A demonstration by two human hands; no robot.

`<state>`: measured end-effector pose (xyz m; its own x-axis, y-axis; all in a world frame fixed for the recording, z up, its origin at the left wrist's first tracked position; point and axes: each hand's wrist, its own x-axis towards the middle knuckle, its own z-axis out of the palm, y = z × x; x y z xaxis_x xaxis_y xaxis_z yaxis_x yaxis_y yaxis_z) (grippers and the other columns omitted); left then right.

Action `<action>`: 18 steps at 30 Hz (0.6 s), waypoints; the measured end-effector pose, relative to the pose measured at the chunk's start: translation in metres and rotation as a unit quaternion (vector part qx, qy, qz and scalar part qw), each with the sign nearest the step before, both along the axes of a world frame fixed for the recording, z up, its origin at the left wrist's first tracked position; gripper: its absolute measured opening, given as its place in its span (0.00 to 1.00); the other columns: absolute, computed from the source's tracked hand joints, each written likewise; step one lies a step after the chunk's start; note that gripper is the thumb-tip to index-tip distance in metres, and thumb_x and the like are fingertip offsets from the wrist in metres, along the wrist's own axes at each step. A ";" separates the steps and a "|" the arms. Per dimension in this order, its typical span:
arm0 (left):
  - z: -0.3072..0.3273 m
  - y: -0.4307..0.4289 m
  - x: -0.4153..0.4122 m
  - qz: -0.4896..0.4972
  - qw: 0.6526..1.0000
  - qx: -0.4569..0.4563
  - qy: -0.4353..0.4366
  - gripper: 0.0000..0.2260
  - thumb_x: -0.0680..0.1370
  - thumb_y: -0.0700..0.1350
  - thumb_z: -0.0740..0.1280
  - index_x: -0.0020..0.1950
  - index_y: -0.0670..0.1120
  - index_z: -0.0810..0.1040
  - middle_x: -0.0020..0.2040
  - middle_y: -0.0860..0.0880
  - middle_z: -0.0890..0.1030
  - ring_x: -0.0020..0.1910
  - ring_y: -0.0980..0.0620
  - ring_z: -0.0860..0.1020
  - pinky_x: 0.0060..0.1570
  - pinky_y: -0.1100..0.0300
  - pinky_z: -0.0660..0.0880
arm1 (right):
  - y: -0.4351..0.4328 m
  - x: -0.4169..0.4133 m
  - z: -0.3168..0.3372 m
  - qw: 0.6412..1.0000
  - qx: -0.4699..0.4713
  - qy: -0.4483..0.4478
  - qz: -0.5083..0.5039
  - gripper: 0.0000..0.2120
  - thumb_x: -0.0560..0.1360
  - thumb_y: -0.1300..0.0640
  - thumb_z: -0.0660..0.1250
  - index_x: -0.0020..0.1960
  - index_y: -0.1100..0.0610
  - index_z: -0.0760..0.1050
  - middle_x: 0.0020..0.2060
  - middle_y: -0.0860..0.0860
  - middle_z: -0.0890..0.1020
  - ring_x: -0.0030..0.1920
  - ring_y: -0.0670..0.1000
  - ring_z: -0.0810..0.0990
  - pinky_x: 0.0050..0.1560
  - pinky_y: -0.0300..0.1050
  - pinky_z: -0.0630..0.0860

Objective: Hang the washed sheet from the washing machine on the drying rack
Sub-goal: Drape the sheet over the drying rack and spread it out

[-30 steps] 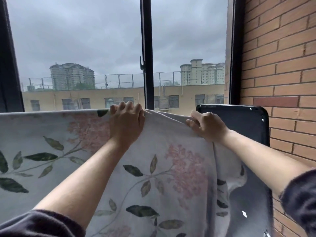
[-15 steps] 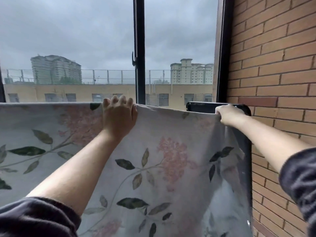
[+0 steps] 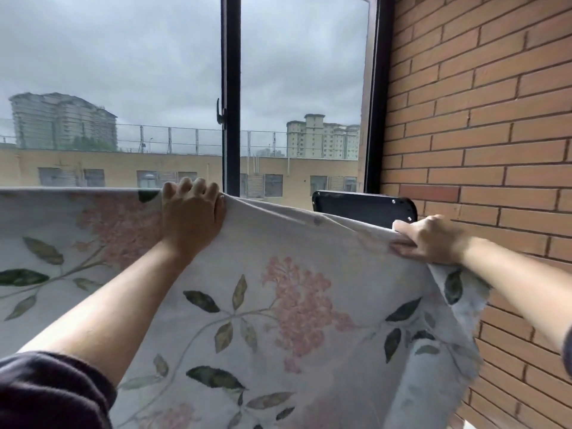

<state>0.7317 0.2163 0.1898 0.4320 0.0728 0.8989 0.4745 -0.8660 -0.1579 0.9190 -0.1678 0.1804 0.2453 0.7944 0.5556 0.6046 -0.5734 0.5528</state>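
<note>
A pale sheet printed with pink flowers and green leaves hangs across the whole lower view, its top edge running level from the left. My left hand grips that top edge near the middle, fingers curled over it. My right hand grips the sheet's right end, lower than the left, so the edge sags between them. Whatever the sheet hangs over is hidden beneath the fabric. The right end of the sheet drops loosely below my right wrist.
A black panel with rounded corners stands behind the sheet against the brick wall on the right. A dark-framed window with a handle fills the back, showing buildings and grey sky.
My right hand has come down and to the right with the sheet's end, off the top of the black panel. My left hand keeps its grip in the same spot.
</note>
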 end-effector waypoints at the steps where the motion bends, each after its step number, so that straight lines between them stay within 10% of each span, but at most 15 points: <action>1: 0.000 -0.002 0.001 -0.003 1.000 -0.001 0.000 0.17 0.77 0.50 0.52 0.45 0.40 0.75 0.43 0.40 0.79 0.43 0.41 0.76 0.47 0.48 0.67 | -0.004 -0.002 0.001 0.999 -0.026 0.014 -0.034 0.14 0.72 0.47 0.69 0.43 0.56 0.69 0.28 0.54 0.80 0.29 0.54 0.81 0.27 0.44 0.73; 6: -0.001 -0.008 0.002 -0.013 1.000 -0.006 0.009 0.18 0.78 0.50 0.52 0.44 0.39 0.74 0.43 0.39 0.78 0.44 0.40 0.75 0.48 0.47 0.67 | -0.013 -0.003 0.000 0.957 0.081 0.160 -0.228 0.07 0.76 0.56 0.59 0.51 0.54 0.73 0.52 0.52 0.79 0.52 0.57 0.78 0.44 0.45 0.72; 12: -0.001 -0.006 -0.004 -0.015 1.000 -0.002 0.001 0.18 0.77 0.50 0.51 0.44 0.39 0.74 0.42 0.39 0.77 0.44 0.39 0.74 0.47 0.47 0.65 | -0.004 -0.015 0.004 0.874 0.227 0.264 -0.338 0.10 0.69 0.67 0.58 0.42 0.56 0.77 0.40 0.55 0.79 0.43 0.58 0.77 0.39 0.42 0.68; 18: -0.001 -0.003 -0.003 -0.014 1.000 -0.005 -0.007 0.18 0.77 0.51 0.50 0.42 0.39 0.72 0.42 0.38 0.76 0.44 0.39 0.73 0.48 0.46 0.64 | -0.011 -0.016 0.029 0.904 0.246 0.129 -0.325 0.11 0.70 0.66 0.60 0.41 0.55 0.78 0.44 0.57 0.82 0.48 0.60 0.80 0.42 0.44 0.68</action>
